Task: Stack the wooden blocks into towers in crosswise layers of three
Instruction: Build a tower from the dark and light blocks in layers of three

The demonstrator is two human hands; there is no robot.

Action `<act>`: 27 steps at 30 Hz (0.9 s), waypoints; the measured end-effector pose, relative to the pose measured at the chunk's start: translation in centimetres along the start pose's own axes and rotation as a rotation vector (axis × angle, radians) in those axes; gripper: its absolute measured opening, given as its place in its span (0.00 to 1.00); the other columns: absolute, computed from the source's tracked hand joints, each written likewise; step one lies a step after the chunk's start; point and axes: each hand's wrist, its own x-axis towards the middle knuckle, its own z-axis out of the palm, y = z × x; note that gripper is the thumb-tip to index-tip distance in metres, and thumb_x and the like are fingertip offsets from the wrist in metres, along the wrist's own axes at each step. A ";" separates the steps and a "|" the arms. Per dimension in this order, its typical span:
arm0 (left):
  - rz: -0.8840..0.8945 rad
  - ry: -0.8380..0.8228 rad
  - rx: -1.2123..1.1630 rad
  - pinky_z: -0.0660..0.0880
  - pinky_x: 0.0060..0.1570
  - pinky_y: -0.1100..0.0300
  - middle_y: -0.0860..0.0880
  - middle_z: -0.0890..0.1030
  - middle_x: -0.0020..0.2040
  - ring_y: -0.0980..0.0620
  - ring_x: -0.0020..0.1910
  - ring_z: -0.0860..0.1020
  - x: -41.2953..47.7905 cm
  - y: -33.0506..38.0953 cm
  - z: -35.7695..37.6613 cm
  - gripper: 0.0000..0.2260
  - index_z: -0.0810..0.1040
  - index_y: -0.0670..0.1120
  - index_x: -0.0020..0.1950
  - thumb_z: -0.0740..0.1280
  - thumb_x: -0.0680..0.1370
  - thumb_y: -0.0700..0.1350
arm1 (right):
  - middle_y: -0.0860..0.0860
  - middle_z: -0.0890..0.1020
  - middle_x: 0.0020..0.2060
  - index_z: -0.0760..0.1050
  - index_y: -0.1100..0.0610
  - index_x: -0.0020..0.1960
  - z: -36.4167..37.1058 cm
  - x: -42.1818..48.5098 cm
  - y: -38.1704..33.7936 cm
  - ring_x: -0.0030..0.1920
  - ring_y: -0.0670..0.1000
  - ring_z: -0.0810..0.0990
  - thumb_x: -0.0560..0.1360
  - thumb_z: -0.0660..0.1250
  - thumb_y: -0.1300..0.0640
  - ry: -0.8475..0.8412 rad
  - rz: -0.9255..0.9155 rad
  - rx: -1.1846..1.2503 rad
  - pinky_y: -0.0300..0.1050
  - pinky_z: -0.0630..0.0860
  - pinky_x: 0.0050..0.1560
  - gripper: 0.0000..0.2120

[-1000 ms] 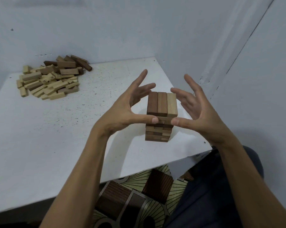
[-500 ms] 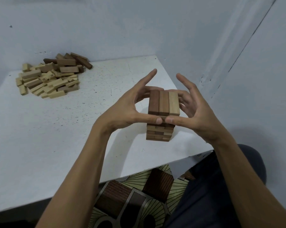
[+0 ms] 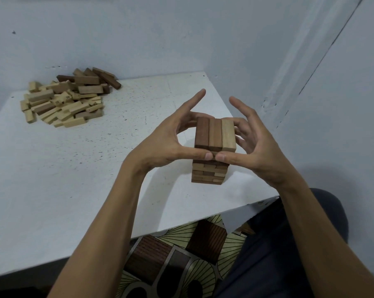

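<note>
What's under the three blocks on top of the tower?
More crosswise layers down to the white table. The left hand and right hand press thumbs over the layer right beneath, hiding most of it.

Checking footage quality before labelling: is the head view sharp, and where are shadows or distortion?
Head view: sharp on the brown-and-tan wooden block tower; soft shadows on the white speckled table either side of it; wide-angle perspective slants the grey wall corner; no glare.
</note>
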 end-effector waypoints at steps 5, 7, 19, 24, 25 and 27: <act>0.003 0.000 0.002 0.64 0.74 0.54 0.53 0.76 0.67 0.56 0.68 0.73 0.0 -0.1 0.1 0.48 0.52 0.55 0.81 0.78 0.70 0.45 | 0.43 0.78 0.61 0.55 0.43 0.78 0.0 0.0 0.1 0.68 0.50 0.73 0.66 0.78 0.51 0.001 0.004 -0.001 0.60 0.64 0.74 0.48; 0.003 0.001 0.003 0.64 0.74 0.53 0.53 0.76 0.67 0.56 0.68 0.73 0.0 -0.1 0.1 0.47 0.52 0.55 0.81 0.78 0.70 0.45 | 0.43 0.78 0.61 0.55 0.43 0.78 0.0 0.0 0.1 0.68 0.49 0.73 0.66 0.78 0.51 0.001 0.005 -0.004 0.59 0.64 0.74 0.48; -0.037 -0.040 -0.012 0.64 0.71 0.64 0.54 0.75 0.66 0.60 0.68 0.73 -0.3 -1.2 0.4 0.49 0.52 0.58 0.81 0.79 0.69 0.45 | 0.48 0.77 0.65 0.52 0.38 0.78 0.1 -0.4 1.1 0.70 0.50 0.72 0.67 0.79 0.51 -0.040 0.034 0.005 0.61 0.62 0.75 0.50; -0.050 -0.036 -0.017 0.64 0.69 0.68 0.57 0.75 0.67 0.62 0.67 0.72 -0.3 -1.5 0.6 0.49 0.52 0.59 0.80 0.79 0.68 0.47 | 0.48 0.78 0.65 0.52 0.38 0.78 0.2 -0.6 1.5 0.70 0.51 0.73 0.67 0.79 0.51 -0.042 0.050 0.009 0.61 0.62 0.74 0.49; -0.050 -0.038 -0.017 0.64 0.70 0.67 0.56 0.74 0.67 0.61 0.68 0.72 -0.3 -1.5 0.6 0.49 0.52 0.59 0.80 0.79 0.68 0.47 | 0.48 0.77 0.65 0.53 0.37 0.78 0.2 -0.6 1.5 0.70 0.51 0.73 0.67 0.79 0.51 -0.041 0.051 0.009 0.61 0.62 0.74 0.49; -0.055 -0.038 -0.016 0.65 0.70 0.67 0.56 0.74 0.67 0.62 0.67 0.72 -0.3 -1.6 0.5 0.50 0.52 0.59 0.80 0.79 0.68 0.46 | 0.49 0.77 0.65 0.53 0.37 0.78 0.2 -0.5 1.7 0.70 0.51 0.73 0.67 0.79 0.50 -0.042 0.054 0.007 0.62 0.62 0.74 0.49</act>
